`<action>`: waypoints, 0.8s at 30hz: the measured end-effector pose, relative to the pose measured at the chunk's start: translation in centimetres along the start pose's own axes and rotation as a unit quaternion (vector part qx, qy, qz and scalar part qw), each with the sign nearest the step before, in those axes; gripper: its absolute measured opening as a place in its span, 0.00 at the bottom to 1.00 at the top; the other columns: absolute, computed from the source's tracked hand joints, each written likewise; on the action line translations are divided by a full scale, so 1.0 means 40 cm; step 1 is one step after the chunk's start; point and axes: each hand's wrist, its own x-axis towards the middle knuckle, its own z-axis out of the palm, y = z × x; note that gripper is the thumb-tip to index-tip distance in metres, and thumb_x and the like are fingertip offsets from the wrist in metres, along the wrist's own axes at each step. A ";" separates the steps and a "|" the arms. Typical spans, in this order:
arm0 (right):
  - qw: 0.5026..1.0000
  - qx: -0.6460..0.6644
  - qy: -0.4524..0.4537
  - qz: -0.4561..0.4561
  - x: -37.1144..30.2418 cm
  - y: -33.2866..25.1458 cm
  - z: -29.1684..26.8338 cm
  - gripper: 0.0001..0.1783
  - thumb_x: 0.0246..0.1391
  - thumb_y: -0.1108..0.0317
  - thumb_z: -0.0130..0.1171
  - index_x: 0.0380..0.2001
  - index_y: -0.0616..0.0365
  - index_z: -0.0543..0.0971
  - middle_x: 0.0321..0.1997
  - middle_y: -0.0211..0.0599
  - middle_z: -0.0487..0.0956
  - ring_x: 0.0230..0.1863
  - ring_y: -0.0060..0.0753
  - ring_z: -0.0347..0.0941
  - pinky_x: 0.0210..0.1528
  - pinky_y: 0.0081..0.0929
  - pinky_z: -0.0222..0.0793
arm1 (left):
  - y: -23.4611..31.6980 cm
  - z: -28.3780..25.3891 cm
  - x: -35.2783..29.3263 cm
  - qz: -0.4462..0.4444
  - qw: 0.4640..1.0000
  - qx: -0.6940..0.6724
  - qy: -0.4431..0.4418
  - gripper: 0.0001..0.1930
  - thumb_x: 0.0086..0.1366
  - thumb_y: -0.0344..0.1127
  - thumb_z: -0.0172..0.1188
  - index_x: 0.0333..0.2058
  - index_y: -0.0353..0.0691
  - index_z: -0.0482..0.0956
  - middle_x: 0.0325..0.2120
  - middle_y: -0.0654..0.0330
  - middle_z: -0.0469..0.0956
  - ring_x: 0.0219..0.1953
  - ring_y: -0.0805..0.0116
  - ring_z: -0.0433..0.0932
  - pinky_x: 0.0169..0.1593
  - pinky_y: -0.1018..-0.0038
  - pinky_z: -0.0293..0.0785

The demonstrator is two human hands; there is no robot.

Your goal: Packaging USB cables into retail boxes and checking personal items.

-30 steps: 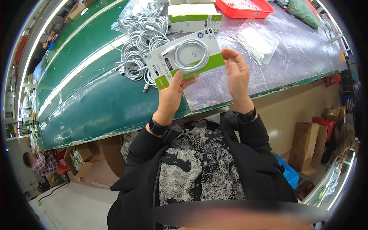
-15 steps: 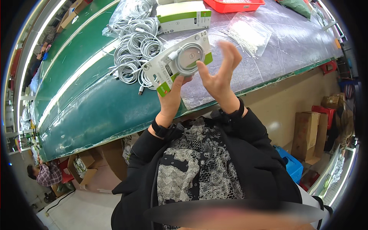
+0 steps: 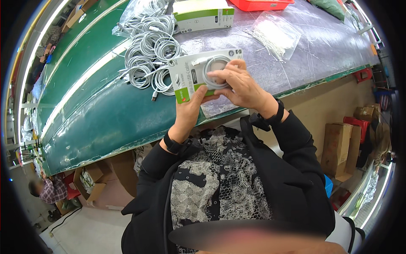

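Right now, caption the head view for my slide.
Left hand holds a white-and-green card, right hand at the coiled cable on it, near more loose cables.

Outfit was pretty low-key: plain black long-sleeved jacket (image 3: 302, 186), worn open over a black-and-cream, kinda snakeskin-patterned top (image 3: 220, 182) toward 6 o'clock, plus chunky black wristbands (image 3: 171, 144) around 8 and 3.

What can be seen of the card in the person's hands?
The card is a flat printed rectangle, apparently paperboard, white with a green lower band. A pale coiled cable sits on its front. It slants over the table, right end higher in view. The left hand grips its lower edge; the right hand covers part.
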 end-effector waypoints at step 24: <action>0.915 -0.264 0.303 -0.027 -0.027 -0.029 0.071 0.15 0.39 0.65 0.69 0.36 0.40 0.82 0.26 0.14 0.68 0.32 0.21 0.63 0.44 0.26 0.51 | -0.001 -0.037 0.037 -0.081 0.974 -0.212 -0.002 0.17 0.72 0.37 0.49 0.55 0.36 0.67 0.47 0.52 0.77 0.46 0.57 0.80 0.53 0.61 0.77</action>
